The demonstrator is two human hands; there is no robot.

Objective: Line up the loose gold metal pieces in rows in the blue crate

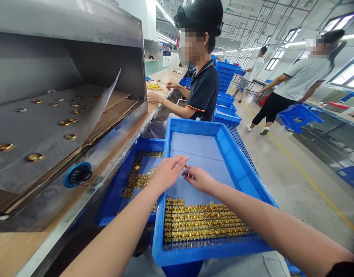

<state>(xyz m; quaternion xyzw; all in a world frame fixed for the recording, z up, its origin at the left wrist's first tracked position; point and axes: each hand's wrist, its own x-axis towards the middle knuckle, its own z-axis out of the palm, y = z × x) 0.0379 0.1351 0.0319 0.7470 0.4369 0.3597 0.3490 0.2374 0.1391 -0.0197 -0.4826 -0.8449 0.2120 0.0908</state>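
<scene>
We see the left hand (169, 173) and the right hand (201, 180) above the blue tray (237, 161), with fingers bent and fingertips near each other; a small gold piece (185, 168) shows just beside the fingertips, but we cannot tell which of the hands, if any, grasps it. Nearer to us, rows of gold pieces (200, 221) are packed in the near end of this tray, on a pale lining (197, 148). To its left we notice a second blue tray (111, 206), with more gold pieces (136, 181) inside. Farther left, on the desk (17, 246), stands a metal hood (107, 25), where gold rings (71, 136) lie scattered. Beyond, we see a co-worker (204, 92) at the desk, and another person (298, 77) carrying a blue stool (299, 115)
</scene>
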